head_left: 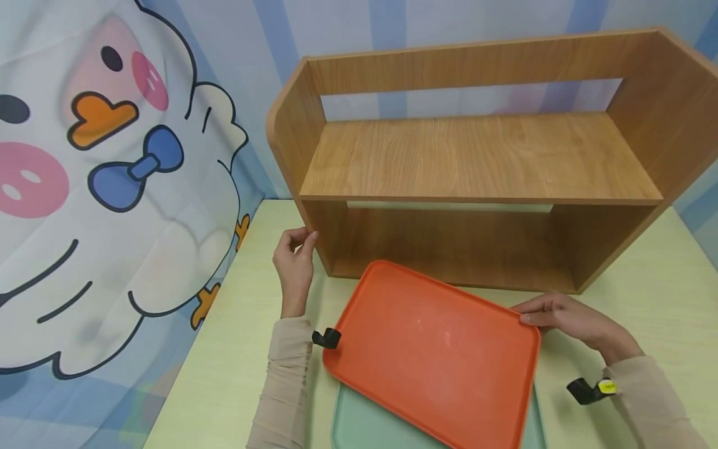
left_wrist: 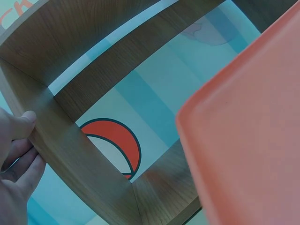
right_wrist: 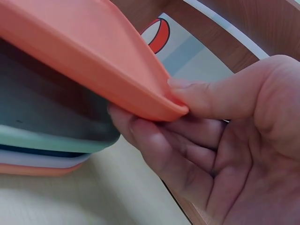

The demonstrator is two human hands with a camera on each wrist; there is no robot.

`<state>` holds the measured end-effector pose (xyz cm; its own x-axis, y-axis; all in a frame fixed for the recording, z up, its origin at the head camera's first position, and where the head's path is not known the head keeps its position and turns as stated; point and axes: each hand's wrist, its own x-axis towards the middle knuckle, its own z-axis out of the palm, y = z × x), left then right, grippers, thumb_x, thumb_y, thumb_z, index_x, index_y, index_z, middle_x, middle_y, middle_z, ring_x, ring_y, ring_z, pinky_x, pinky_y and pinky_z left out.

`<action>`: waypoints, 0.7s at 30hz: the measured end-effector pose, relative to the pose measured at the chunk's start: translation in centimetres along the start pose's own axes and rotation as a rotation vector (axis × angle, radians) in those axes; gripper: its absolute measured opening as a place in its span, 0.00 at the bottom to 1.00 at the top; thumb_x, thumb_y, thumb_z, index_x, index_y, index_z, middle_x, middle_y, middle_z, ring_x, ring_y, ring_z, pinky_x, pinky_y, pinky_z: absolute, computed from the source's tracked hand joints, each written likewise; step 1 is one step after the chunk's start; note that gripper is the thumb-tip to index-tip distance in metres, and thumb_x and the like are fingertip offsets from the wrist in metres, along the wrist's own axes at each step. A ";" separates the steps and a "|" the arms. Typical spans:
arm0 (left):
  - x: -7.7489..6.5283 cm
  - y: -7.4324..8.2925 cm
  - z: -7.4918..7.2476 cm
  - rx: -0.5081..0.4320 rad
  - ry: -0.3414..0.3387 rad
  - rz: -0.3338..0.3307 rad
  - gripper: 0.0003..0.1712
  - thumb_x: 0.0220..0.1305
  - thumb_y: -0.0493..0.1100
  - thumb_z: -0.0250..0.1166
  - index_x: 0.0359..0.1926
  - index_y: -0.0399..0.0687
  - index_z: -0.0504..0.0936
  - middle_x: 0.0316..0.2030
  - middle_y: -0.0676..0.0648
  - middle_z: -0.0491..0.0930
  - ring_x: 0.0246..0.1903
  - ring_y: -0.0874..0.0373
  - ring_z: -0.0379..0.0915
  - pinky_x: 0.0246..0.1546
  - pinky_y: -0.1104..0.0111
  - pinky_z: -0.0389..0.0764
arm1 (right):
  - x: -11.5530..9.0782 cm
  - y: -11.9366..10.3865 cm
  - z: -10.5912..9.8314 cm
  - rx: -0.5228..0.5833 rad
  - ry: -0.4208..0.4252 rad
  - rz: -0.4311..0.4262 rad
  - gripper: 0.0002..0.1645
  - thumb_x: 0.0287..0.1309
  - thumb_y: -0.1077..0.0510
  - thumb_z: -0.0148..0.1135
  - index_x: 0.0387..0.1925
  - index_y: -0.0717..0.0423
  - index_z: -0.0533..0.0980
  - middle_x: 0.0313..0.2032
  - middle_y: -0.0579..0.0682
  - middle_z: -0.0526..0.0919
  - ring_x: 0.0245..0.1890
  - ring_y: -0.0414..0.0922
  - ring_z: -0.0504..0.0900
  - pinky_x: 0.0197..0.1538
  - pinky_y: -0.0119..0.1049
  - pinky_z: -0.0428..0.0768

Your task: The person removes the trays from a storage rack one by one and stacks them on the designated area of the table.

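Note:
My right hand [head_left: 578, 321] pinches one corner of an orange tray [head_left: 432, 355], thumb on top and fingers below, as the right wrist view shows. The tray is tilted and partly covers a green tray [head_left: 359, 415]. In the right wrist view, the orange tray's held corner is raised above the green tray [right_wrist: 51, 140], which lies on a stack. At the left, my left hand [head_left: 294, 262] grips the front edge of a two-level wooden shelf's [head_left: 477, 156] side panel. In the left wrist view, the thumb [left_wrist: 23, 123] lies on the panel's inner side.
Under the green tray are a whitish tray [right_wrist: 47, 161] and another orange tray [right_wrist: 37, 169]. The pale wooden table [head_left: 224, 368] carries shelf and trays. A cloth with a cartoon bird [head_left: 129, 249] hangs at the left, and a striped blue cloth [head_left: 336, 31] hangs behind.

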<state>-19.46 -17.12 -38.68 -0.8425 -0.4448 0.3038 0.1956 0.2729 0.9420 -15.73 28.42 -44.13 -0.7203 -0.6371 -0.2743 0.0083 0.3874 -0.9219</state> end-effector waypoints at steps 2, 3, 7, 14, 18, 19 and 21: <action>0.0 0.0 0.0 -0.008 0.000 -0.001 0.13 0.63 0.36 0.64 0.44 0.30 0.76 0.41 0.34 0.78 0.43 0.49 0.73 0.53 0.55 0.77 | -0.1 -0.1 0.0 -0.009 0.001 -0.008 0.21 0.67 0.58 0.53 0.56 0.68 0.74 0.44 0.39 0.86 0.42 0.36 0.83 0.40 0.37 0.82; 0.0 0.0 0.0 -0.008 0.000 -0.001 0.13 0.63 0.36 0.64 0.44 0.29 0.76 0.41 0.34 0.78 0.43 0.49 0.74 0.53 0.55 0.77 | -0.1 -0.1 0.0 -0.014 0.001 -0.010 0.21 0.67 0.58 0.53 0.55 0.68 0.75 0.44 0.39 0.86 0.41 0.36 0.83 0.39 0.37 0.82; 0.0 0.0 0.0 -0.006 0.002 -0.003 0.13 0.63 0.36 0.64 0.44 0.29 0.76 0.41 0.34 0.78 0.43 0.48 0.74 0.53 0.55 0.77 | 0.0 -0.2 -0.2 -0.026 -0.010 -0.029 0.20 0.67 0.59 0.53 0.54 0.67 0.76 0.43 0.39 0.86 0.39 0.36 0.83 0.37 0.37 0.82; 0.0 0.1 0.0 0.001 0.003 -0.003 0.13 0.63 0.36 0.64 0.44 0.29 0.76 0.41 0.34 0.78 0.44 0.47 0.74 0.53 0.56 0.77 | 0.1 -0.4 -0.3 -0.048 -0.013 -0.031 0.19 0.66 0.60 0.53 0.53 0.67 0.76 0.43 0.39 0.86 0.39 0.35 0.82 0.36 0.35 0.81; 0.0 0.1 0.0 0.008 0.006 0.003 0.13 0.63 0.36 0.64 0.44 0.29 0.76 0.41 0.33 0.78 0.43 0.47 0.74 0.52 0.56 0.77 | 0.2 -0.5 -0.4 -0.058 -0.028 -0.017 0.19 0.66 0.59 0.53 0.53 0.66 0.77 0.44 0.41 0.86 0.39 0.35 0.82 0.37 0.35 0.81; 0.0 0.1 0.0 0.012 0.007 0.002 0.13 0.63 0.36 0.64 0.44 0.29 0.76 0.41 0.34 0.78 0.43 0.47 0.74 0.52 0.56 0.77 | 0.3 -0.5 -0.4 -0.063 -0.036 -0.015 0.19 0.66 0.59 0.53 0.54 0.65 0.77 0.44 0.42 0.86 0.39 0.35 0.82 0.37 0.36 0.81; 0.0 0.1 0.1 0.021 0.009 0.003 0.13 0.63 0.36 0.63 0.44 0.29 0.76 0.41 0.34 0.78 0.43 0.47 0.74 0.52 0.56 0.77 | 0.5 -0.5 -0.5 -0.071 -0.047 -0.004 0.19 0.67 0.58 0.53 0.54 0.64 0.77 0.44 0.43 0.86 0.40 0.36 0.82 0.38 0.36 0.81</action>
<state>-19.50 -17.05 -38.57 -0.8373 -0.4515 0.3084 0.1877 0.2924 0.9377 -16.43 28.26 -43.63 -0.6868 -0.6688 -0.2846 -0.0449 0.4299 -0.9018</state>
